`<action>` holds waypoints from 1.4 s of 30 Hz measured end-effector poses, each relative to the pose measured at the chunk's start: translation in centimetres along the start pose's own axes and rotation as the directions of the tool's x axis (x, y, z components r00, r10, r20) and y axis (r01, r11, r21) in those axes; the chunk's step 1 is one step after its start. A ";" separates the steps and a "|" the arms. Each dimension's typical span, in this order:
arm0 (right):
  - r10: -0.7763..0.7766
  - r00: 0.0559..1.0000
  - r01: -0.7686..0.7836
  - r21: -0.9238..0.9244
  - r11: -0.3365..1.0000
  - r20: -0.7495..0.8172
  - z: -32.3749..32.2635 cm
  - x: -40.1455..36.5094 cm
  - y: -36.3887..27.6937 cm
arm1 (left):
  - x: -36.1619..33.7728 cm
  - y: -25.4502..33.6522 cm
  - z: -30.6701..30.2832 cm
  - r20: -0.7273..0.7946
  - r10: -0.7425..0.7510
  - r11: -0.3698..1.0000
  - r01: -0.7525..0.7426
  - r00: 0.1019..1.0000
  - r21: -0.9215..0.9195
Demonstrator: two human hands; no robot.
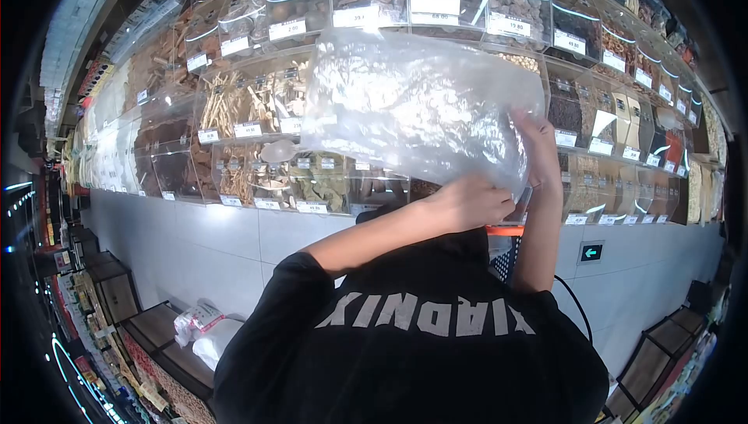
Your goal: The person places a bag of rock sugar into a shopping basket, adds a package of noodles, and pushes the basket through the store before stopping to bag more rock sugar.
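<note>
"What's largest?"
"The tiers of clear bins (269, 101), filled with dried goods."
"And the plastic bag?"
"The clear plastic bag (413, 97) is spread out in front of them, crinkled and shiny."
"The hands?"
"The right hand (539, 144) grips its right side; the left hand (479, 204), fingers curled, pinches its lower right edge."
"Smaller things?"
"A pale scoop (278, 151) left of the bag, then white price labels (287, 29) on the bin fronts."
</note>
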State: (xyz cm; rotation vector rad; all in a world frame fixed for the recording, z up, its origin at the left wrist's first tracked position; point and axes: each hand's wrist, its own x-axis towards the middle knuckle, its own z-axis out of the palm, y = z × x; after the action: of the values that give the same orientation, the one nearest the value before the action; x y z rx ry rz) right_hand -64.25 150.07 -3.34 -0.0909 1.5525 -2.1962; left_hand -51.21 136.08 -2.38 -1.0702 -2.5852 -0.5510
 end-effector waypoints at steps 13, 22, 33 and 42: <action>0.236 0.972 -0.173 -0.729 0.662 -0.016 -9.2 -0.7 12.2 | -5.2 -5.7 0.8 -0.019 -0.631 0.770 0.622 0.776 -0.142; -0.420 0.907 0.222 -0.850 0.478 0.001 -1.9 1.9 7.3 | -6.2 -11.1 3.6 -0.063 -0.689 0.692 0.681 0.722 0.239; -0.443 0.877 0.386 -0.824 0.415 0.187 3.6 8.5 12.6 | -6.4 -11.8 7.4 0.080 -0.782 0.616 0.749 0.618 0.242; -0.324 0.906 0.388 -0.843 0.373 0.274 3.2 13.2 13.0 | -6.2 -12.7 8.0 0.027 -0.767 0.622 0.733 0.641 0.276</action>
State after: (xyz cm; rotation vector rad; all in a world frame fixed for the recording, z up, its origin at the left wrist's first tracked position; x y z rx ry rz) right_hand -70.99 138.55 -16.60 -0.8983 2.6856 -1.2915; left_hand -57.04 127.61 -14.95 0.1387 -3.0622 -0.2998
